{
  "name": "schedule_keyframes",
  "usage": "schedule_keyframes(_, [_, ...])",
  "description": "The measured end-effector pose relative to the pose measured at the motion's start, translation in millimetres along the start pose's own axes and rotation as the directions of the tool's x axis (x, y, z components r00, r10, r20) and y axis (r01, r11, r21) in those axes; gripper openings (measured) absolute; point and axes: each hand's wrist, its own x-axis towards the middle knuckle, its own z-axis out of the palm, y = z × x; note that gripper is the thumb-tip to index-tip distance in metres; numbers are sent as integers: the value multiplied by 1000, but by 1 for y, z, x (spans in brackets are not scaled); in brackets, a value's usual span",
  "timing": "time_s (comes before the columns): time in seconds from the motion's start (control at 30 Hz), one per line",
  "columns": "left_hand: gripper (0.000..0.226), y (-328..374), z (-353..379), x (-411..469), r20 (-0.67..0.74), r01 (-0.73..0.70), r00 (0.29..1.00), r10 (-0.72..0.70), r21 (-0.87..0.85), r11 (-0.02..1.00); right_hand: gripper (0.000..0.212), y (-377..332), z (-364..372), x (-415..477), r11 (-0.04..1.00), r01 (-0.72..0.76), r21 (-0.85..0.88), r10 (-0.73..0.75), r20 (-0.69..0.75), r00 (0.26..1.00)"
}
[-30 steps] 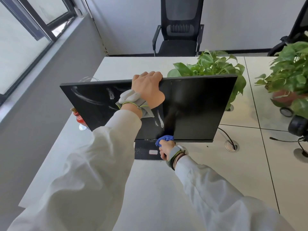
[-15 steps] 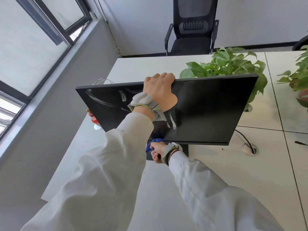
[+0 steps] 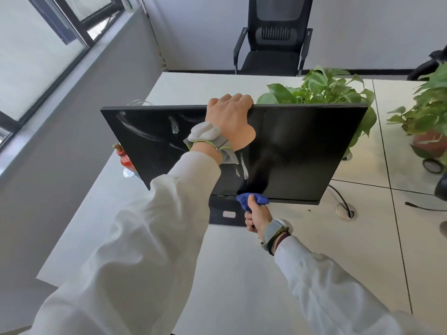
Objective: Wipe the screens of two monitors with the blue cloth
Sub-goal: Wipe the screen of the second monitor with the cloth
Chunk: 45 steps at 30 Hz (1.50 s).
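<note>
On the white surface (image 3: 229, 274) stands the monitor (image 3: 302, 151), its screen streaked white on the left half. The left hand (image 3: 229, 117) clasps its top edge, steadying it; the right hand (image 3: 257, 215) clutches the blue cloth (image 3: 251, 199) at the screen's bottom edge. Better to work leftward in light overlapping strokes over the smears (image 3: 137, 130).

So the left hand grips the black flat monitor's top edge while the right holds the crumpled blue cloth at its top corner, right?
No: in the head view the right hand holds the crumpled blue cloth at the black flat monitor's bottom edge.
</note>
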Motion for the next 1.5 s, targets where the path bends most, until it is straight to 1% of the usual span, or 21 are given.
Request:
schedule_keyframes(0.1, [34,0,1,0,-1,-5,1000,5,8,1000,47,-7,-3,2,999,10,-44,-12,-46,999])
schedule_keyframes(0.23, [34,-2,2,-2,-35,-15,999,15,-1,1000,47,-4,20,8,998,19,-67,-29,-143,989])
schedule_keyframes(0.3, [37,-2,4,-3,-49,-15,999,15,-5,1000,46,7,36,21,991,41,-125,-65,-192,979])
schedule_keyframes(0.33, [39,-2,4,-4,-54,-16,998,16,-4,1000,44,16,43,34,990,27,-141,-56,-208,977])
schedule_keyframes(0.4, [41,-3,3,-5,-58,-12,998,11,-6,1000,42,36,58,67,994,-1,-110,-22,-205,979])
schedule_keyframes(0.43, [42,-2,2,-6,-59,-8,998,8,-8,1000,43,33,69,58,989,-1,-146,-29,-204,979])
schedule_keyframes(0.5, [42,-3,1,-6,-53,-3,999,2,-6,1000,45,18,86,31,989,-1,-146,-28,-202,979])
schedule_keyframes(0.57, [44,-3,0,-7,-42,-3,999,3,-8,1000,50,14,95,27,988,-1,-152,-36,-236,971])
schedule_keyframes(0.6, [44,-4,0,-8,-35,-4,999,4,-10,1000,50,11,100,23,986,-15,-168,-21,-210,978])
schedule_keyframes(0.63, [45,-3,-2,-9,-32,-9,999,8,-18,1000,47,6,102,21,983,-33,-183,7,-141,990])
schedule_keyframes(0.7, [46,-4,-4,-11,-25,-11,1000,10,-10,1000,41,0,109,13,966,-107,-236,117,28,993])
schedule_keyframes(0.73, [47,-5,-5,-10,-21,-7,1000,7,-5,1000,39,-6,112,8,954,-95,-283,121,77,990])
schedule_keyframes(0.8, [45,-3,-5,-9,4,8,1000,-8,2,1000,39,-10,113,1,963,-57,-264,90,112,990])
schedule_keyframes(0.87, [36,2,-4,-6,17,32,999,-32,3,999,41,-8,109,-12,935,23,-354,5,78,997])
schedule_keyframes(0.9, [34,4,-4,-4,22,42,999,-42,9,999,42,-4,106,-16,929,47,-366,-30,53,998])
schedule_keyframes(0.93, [34,5,-3,-2,33,47,998,-48,17,999,42,1,101,-16,938,44,-343,-35,34,999])
schedule_keyframes(1.03, [39,5,-4,-1,50,49,997,-51,38,998,40,8,86,-11,996,-15,-85,17,30,999])
schedule_keyframes(1.1, [38,2,-5,-2,45,40,998,-42,35,999,41,9,74,-6,999,-15,29,14,18,1000])
schedule_keyframes(1.3, [34,5,-2,1,26,50,998,-51,45,998,39,-1,15,3,986,43,161,-15,-167,986])
schedule_keyframes(1.4, [30,7,0,0,30,64,997,-65,35,997,36,-5,3,9,984,24,178,9,-183,983])
schedule_keyframes(1.5, [31,6,0,-3,-6,62,998,-62,26,998,35,-3,15,16,982,-40,184,74,-183,980])
